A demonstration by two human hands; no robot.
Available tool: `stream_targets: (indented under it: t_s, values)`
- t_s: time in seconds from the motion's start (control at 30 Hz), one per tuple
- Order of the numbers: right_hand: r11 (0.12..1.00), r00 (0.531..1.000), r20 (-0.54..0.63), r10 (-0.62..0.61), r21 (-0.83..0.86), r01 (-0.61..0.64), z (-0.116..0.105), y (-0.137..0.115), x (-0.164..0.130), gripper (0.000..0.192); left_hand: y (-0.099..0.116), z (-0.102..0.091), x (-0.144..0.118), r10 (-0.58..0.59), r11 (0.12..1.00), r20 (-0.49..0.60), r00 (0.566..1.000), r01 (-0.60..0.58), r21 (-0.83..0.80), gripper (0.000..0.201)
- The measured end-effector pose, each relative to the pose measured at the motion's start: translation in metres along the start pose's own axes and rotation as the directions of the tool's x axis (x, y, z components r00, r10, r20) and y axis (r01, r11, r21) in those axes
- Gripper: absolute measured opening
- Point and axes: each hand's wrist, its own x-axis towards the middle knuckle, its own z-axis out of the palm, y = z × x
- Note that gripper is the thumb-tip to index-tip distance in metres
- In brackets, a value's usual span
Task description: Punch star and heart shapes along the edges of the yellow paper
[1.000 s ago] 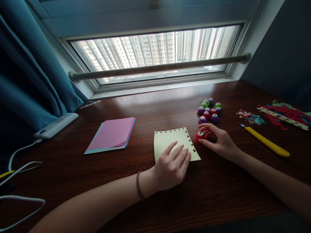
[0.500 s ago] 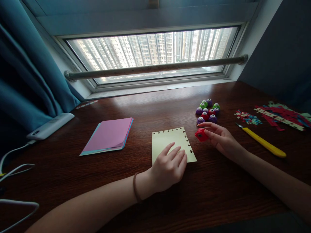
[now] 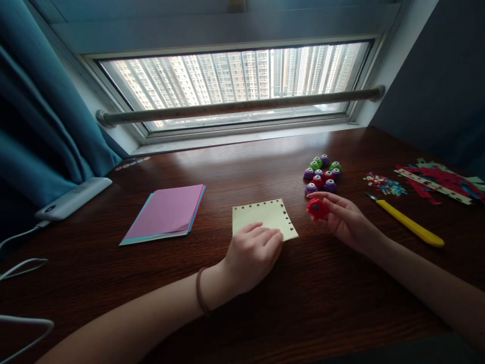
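Note:
A pale yellow sheet of paper (image 3: 261,213) has small star and heart shapes cut along its far and right edges. My left hand (image 3: 253,255) lies over its near part, fingers curled at the near edge and closed on the paper; that edge is mostly hidden beneath the hand. To the right of the sheet, my right hand (image 3: 348,222) holds a red craft punch (image 3: 317,208) between thumb and fingers, apart from the paper. Just beyond that hand stand several small purple, green and red craft punches (image 3: 318,174) in a cluster.
A stack of coloured paper (image 3: 162,212) lies left. On the right are a yellow craft knife (image 3: 411,223) with its blade showing, paper confetti (image 3: 386,183) and cut strips (image 3: 435,184). A white power bank (image 3: 76,198) with a cable lies by the curtain (image 3: 49,101).
My left fingers have drawn in from lying spread on the sheet to curl at its near edge, which has shifted away from me. My right hand has turned the red punch slightly.

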Motion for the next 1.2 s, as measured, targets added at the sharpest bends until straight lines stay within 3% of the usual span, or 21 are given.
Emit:
stream_targets:
  t_s: [0.07, 0.17, 0.27, 0.37, 0.43, 0.5, 0.6, 0.73, 0.97, 1.03, 1.1, 1.17, 1.2]
  values:
    - [1.000, 0.999, -0.029, -0.028, 0.003, 0.028, -0.002, 0.000, 0.001, 0.027, -0.006, -0.008, 0.005, -0.221, 0.963, -0.006, 0.975, 0.217, -0.158, 0.011]
    - [0.992, 0.989, -0.094, -0.110, -0.079, 0.103, -0.005, -0.002, 0.004, 0.030, -0.011, -0.018, 0.013, -0.498, 0.772, 0.076, 0.864, 0.482, -0.415, 0.012]
    - [0.939, 0.964, -0.124, -0.237, -0.282, 0.195, -0.010, -0.010, 0.007, 0.034, -0.013, -0.025, 0.020, -0.620, 0.455, 0.278, 0.734, 0.625, -0.634, 0.020]
    - [0.839, 0.931, -0.135, -0.338, -0.491, 0.233, -0.021, -0.019, 0.011, 0.037, -0.013, -0.029, 0.023, -0.654, 0.196, 0.436, 0.618, 0.695, -0.692, 0.025]
    - [0.714, 0.908, -0.181, -0.379, -0.681, 0.163, -0.031, -0.022, 0.015, 0.035, -0.013, -0.031, 0.024, -0.663, 0.112, 0.480, 0.574, 0.711, -0.694, 0.026]
    - [0.499, 0.870, -0.208, -0.448, -0.865, 0.049, -0.043, -0.023, 0.019, 0.030, -0.013, -0.033, 0.024, -0.664, 0.062, 0.507, 0.549, 0.716, -0.695, 0.025]
    - [0.212, 0.844, -0.150, -0.515, -0.976, -0.043, -0.057, -0.020, 0.024, 0.021, -0.013, -0.036, 0.024, -0.668, 0.028, 0.519, 0.533, 0.716, -0.698, 0.026]
    - [0.098, 0.858, -0.086, -0.507, -0.994, -0.042, -0.067, -0.015, 0.028, 0.019, -0.011, -0.038, 0.024, -0.688, 0.040, 0.480, 0.544, 0.690, -0.723, 0.026]
    - [0.032, 0.836, -0.013, -0.549, -0.999, 0.006, -0.069, -0.010, 0.029, 0.019, -0.002, -0.042, 0.021, -0.695, 0.180, 0.333, 0.637, 0.603, -0.777, 0.024]
    - [0.036, 0.830, 0.009, -0.558, -0.999, 0.035, -0.070, -0.008, 0.031, 0.019, -0.001, -0.041, 0.018, -0.697, 0.290, 0.250, 0.672, 0.583, -0.759, 0.020]
    - [0.010, 0.807, 0.023, -0.590, -0.999, 0.036, -0.068, -0.007, 0.032, 0.023, -0.002, -0.040, 0.015, -0.671, 0.478, 0.096, 0.735, 0.529, -0.701, 0.016]
    - [0.012, 0.759, 0.010, -0.651, -1.000, 0.024, -0.060, -0.005, 0.029, 0.027, -0.004, -0.040, 0.012, -0.534, 0.715, -0.104, 0.839, 0.382, -0.586, 0.019]
    - [0.058, 0.736, -0.017, -0.676, -0.998, 0.031, -0.053, -0.005, 0.025, 0.028, -0.005, -0.041, 0.011, -0.405, 0.828, -0.200, 0.892, 0.265, -0.494, 0.024]
